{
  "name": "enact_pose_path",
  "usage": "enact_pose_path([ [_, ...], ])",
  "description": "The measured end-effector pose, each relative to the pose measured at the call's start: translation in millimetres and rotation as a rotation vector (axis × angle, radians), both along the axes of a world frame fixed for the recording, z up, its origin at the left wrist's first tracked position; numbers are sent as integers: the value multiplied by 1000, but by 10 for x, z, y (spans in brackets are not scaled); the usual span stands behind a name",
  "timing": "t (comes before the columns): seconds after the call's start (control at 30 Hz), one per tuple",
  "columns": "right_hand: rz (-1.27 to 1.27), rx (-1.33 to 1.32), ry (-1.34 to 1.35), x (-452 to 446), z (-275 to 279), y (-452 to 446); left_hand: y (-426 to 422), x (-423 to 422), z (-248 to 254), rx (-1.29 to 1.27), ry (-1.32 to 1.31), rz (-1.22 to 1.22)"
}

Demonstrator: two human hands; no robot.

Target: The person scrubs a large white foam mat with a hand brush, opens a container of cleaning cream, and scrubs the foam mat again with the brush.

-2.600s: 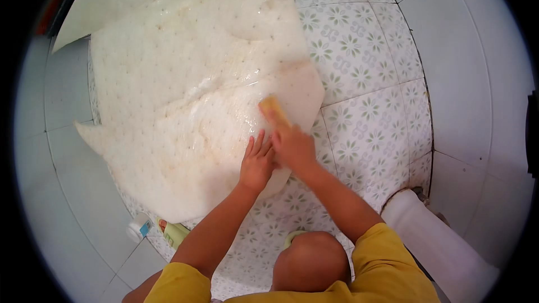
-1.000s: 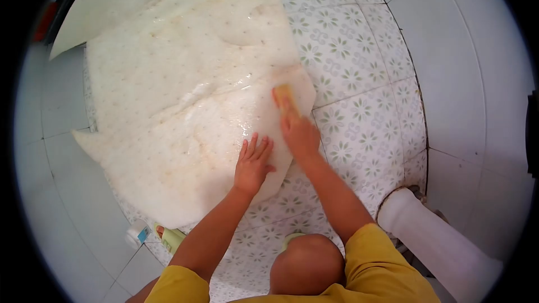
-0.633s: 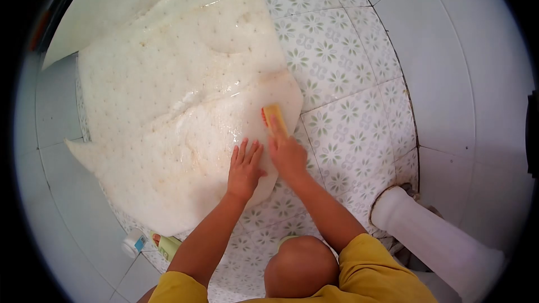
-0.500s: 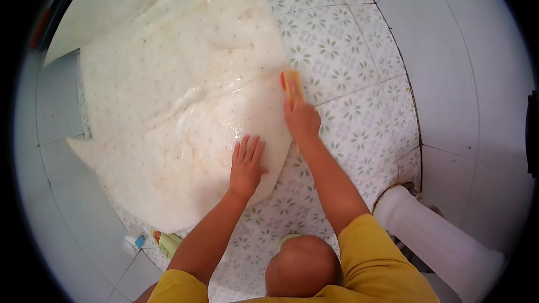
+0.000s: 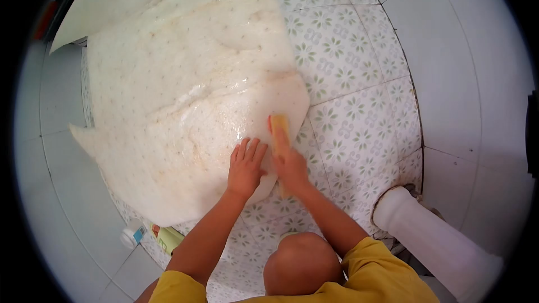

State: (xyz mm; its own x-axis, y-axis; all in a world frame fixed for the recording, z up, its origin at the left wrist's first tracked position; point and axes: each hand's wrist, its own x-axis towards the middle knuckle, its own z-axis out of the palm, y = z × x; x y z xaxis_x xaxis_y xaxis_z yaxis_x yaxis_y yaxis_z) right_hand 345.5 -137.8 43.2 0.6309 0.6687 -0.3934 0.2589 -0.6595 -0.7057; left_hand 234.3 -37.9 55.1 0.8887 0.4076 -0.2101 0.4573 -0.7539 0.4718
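A large wet off-white padded sheet (image 5: 163,90), dotted with small marks and wrinkled across, lies over the patterned floor. My left hand (image 5: 246,165) rests flat on its near part, fingers extended. Close beside it on the right, my right hand (image 5: 292,169) is wrapped around a yellowish scrub brush (image 5: 279,125) with a red edge. The brush is against the sheet near its right edge; its underside is hidden and slightly blurred.
Flower-patterned tiles (image 5: 353,101) run along the right. A white pipe (image 5: 432,241) stands at the lower right by the tiled wall (image 5: 449,95). At lower left are a green bottle (image 5: 168,239) and a white container (image 5: 133,234). My knee (image 5: 303,264) is below.
My right hand has drawn the brush back toward me and slightly left, closer to my left hand. My left hand stays on the sheet. The view has shifted slightly.
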Motion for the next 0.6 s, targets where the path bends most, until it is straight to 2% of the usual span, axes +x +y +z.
enact_pose_path([
  [0.13, -174, -26, -87, 715, -17, 364, 31, -46, 23, 12, -6, -32],
  [0.23, -171, -122, -153, 818, 11, 557, 0, -66, 42, 47, -2, -51],
  [0.43, 118, -116, -187, -163, 52, -37, -47, -80, 3, 44, 60, -10],
  [0.6, 92, -136, -375, 322, -108, 177, -66, -63, -42, 64, 28, -13],
])
